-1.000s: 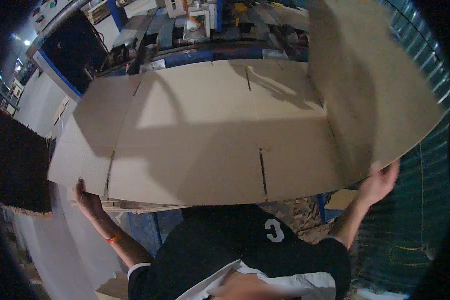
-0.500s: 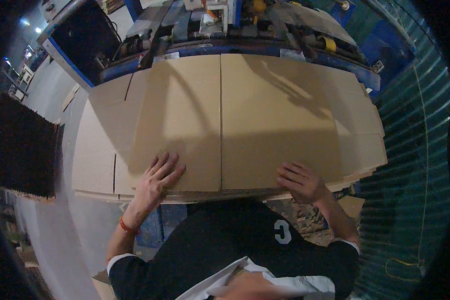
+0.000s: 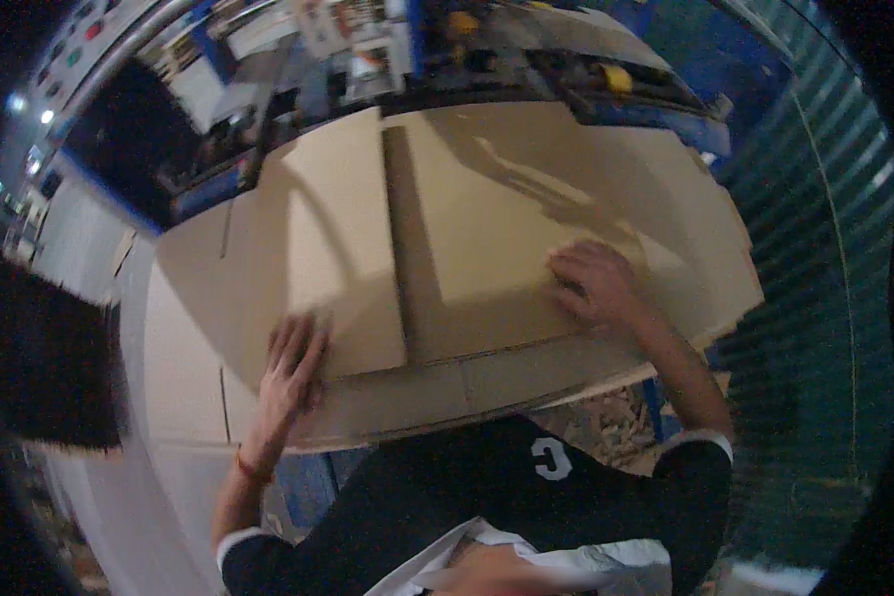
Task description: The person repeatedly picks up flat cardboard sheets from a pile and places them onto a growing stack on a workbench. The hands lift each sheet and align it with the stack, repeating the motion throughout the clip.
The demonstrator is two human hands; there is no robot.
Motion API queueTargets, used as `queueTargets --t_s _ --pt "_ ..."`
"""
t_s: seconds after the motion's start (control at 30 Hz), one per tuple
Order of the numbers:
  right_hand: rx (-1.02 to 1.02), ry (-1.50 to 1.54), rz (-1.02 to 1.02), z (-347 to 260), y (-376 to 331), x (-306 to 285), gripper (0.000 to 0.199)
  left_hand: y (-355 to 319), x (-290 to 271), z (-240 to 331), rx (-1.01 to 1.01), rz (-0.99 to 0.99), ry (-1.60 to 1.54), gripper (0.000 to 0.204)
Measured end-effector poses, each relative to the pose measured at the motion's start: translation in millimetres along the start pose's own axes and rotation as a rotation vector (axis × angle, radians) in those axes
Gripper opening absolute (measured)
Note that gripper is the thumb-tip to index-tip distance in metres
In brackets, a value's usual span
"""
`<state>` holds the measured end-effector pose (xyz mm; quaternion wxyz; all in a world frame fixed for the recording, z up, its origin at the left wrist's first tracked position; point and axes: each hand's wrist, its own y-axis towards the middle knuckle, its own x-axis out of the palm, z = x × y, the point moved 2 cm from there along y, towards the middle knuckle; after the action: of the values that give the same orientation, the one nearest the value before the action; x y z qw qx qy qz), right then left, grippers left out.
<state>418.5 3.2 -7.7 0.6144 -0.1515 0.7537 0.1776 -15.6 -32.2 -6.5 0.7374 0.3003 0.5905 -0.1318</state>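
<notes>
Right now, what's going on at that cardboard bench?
A person leans over a large flat cardboard sheet lying on a stack of similar sheets. The left hand presses flat on the left folded flap, and the right hand presses on the right flap. Both flaps are folded inward with a narrow gap between them. Machinery sits beyond the far edge.
</notes>
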Motion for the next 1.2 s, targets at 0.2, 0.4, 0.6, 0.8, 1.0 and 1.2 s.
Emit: queueTargets --t_s 0.2,0.4,0.6,0.8,1.0,1.2 --pt "0.546 -0.004 0.48 65 15 2 0.046 -29 2 50 0.357 0.026 -0.324 0.041" --pt "0.722 0.452 0.598 155 53 12 0.043 16 43 42 -0.244 -0.09 -0.498 0.045" --pt "0.846 0.836 0.402 211 84 36 0.04 86 55 34 -0.543 0.183 -0.839 0.053" --pt "0.619 0.868 0.28 182 89 38 0.039 125 53 17 -0.794 -0.104 -1.268 0.06" --pt "0.705 0.868 0.287 179 81 43 0.048 117 47 12 -0.555 0.268 -0.966 0.051" --pt "0.725 1.113 0.352 171 83 39 0.051 118 43 -4 -0.742 -0.015 -1.497 0.047"
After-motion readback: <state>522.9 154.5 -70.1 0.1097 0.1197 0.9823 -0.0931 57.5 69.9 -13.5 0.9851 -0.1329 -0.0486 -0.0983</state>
